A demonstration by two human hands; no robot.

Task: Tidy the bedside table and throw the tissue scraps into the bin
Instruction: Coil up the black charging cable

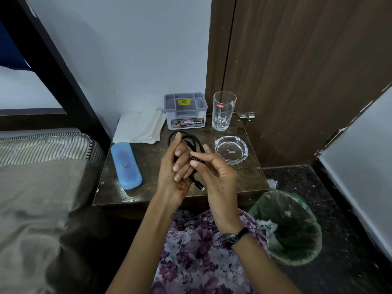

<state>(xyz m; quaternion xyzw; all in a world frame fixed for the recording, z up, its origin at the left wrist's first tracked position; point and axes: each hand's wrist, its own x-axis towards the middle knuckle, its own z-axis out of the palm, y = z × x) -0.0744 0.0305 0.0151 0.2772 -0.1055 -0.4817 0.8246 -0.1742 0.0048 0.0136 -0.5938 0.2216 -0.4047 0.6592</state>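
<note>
Over the dark wooden bedside table [246,177], my left hand [171,166] grips a coiled black charging cable [196,141]. My right hand [214,172] pinches one plug end of that cable between thumb and forefinger; the other plug hangs below my left palm. A stack of white tissues [140,128] lies at the table's back left corner. The bin [294,228], lined with a green bag, stands on the floor at the right with crumpled tissue scraps [268,227] inside. One tissue scrap [272,183] lies on the floor beside the table.
On the table stand a blue case [126,165] at the left, a grey lidded plastic box [185,110] at the back, a drinking glass [223,110] and a glass ashtray [231,149]. A bed [42,177] lies left, a wooden door [297,71] behind.
</note>
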